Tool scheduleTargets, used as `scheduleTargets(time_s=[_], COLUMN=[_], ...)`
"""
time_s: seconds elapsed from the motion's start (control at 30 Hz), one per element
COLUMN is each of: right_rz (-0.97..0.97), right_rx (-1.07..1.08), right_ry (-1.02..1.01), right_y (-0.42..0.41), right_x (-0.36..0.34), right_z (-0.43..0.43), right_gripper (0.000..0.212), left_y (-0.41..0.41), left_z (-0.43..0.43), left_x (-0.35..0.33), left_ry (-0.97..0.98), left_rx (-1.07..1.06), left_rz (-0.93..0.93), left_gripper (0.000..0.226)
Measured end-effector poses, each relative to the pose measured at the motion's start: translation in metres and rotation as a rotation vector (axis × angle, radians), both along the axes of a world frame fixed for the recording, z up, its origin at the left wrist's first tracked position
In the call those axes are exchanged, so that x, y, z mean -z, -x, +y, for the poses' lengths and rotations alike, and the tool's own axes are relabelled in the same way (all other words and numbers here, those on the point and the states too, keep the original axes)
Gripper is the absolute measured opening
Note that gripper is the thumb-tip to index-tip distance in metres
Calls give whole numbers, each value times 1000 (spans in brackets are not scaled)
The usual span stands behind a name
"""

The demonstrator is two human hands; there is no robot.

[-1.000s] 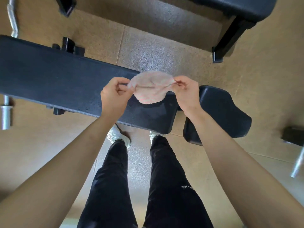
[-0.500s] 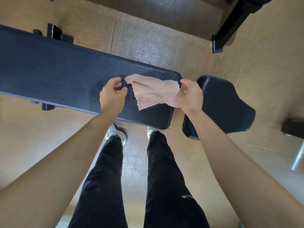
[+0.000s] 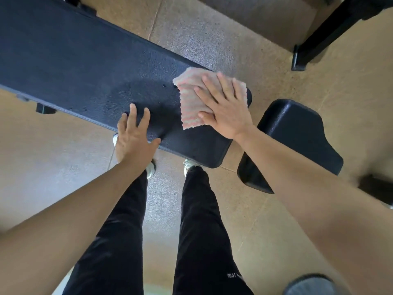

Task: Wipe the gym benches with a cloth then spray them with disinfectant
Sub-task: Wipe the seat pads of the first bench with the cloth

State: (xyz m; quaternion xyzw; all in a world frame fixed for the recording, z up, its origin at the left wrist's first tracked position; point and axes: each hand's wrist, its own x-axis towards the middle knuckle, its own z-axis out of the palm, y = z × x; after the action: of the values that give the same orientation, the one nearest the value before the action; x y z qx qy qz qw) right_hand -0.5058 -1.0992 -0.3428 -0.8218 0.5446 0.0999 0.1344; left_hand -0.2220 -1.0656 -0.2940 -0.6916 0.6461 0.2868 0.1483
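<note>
A long black padded bench (image 3: pixel 74 67) runs from the upper left to the middle. A pink striped cloth (image 3: pixel 191 103) lies flat on its right end. My right hand (image 3: pixel 223 107) presses on the cloth with straight, spread fingers. My left hand (image 3: pixel 134 135) rests flat on the bench's near edge, left of the cloth, holding nothing. A darker damp patch (image 3: pixel 140 94) shows on the pad between the hands. The separate black seat pad (image 3: pixel 297 135) sits right of the long pad.
My legs in black trousers (image 3: pixel 197 220) stand close to the bench's near side on the tan rubber floor (image 3: pixel 42 156). A black frame leg (image 3: pixel 314 41) of another bench stands at the upper right. A dark round object (image 3: pixel 308 284) shows at the bottom right.
The cloth, held stretched between both hands above the bench, now lies flat on the pad. My right hand has spread over it and my left hand let go and dropped onto the bench edge.
</note>
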Motion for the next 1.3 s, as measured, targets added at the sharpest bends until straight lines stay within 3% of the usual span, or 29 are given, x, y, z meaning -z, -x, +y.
scheduleTargets(time_s=[0.27,0.73,0.9,1.07,1.3], right_rz=[27,7,-14,17,6], right_rx=[336,115,102,216,204], right_ry=[30,-96,-59,43,9], right_y=[-23,-86,-77,-77,-102], right_x=[2,-8,-6,3,-1], right_z=[8,131,95,-16,-80], right_gripper=[67,71,66,69,79], left_y=[3,-10,-13,-25,-57], left_z=[-1,0,6,3,-8], left_x=[-5,-5,-2,-5,-2], left_ry=[-14,37,74,90,222], left_rx=[12,2,-15,-43,-136], left_rz=[-49,-31,28,102,284], left_gripper=[87,87,86,71,65])
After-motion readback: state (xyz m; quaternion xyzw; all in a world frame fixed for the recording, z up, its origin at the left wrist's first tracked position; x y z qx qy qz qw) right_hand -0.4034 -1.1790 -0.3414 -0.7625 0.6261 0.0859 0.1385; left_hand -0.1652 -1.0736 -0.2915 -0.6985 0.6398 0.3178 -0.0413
